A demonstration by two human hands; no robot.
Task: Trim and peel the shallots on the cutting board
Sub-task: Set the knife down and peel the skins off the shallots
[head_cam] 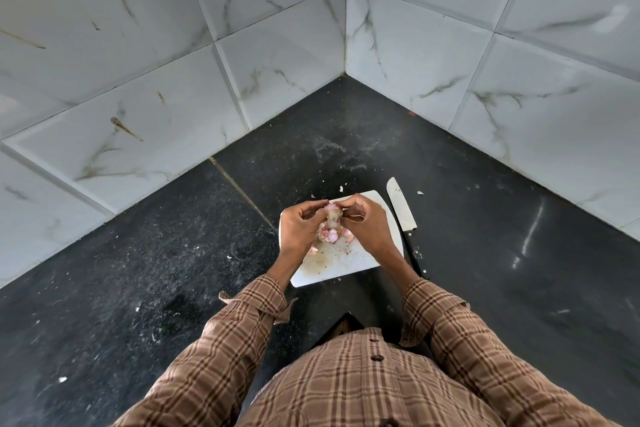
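— Shallot? We held it above the cutting board, both grips pinching it: left hand, right hand.
— And we'd left the knife on the worktop, beside the board.

There are two hands, the left hand and the right hand, one shallot between them, one cutting board and one knife. The peel pieces are too small to count.
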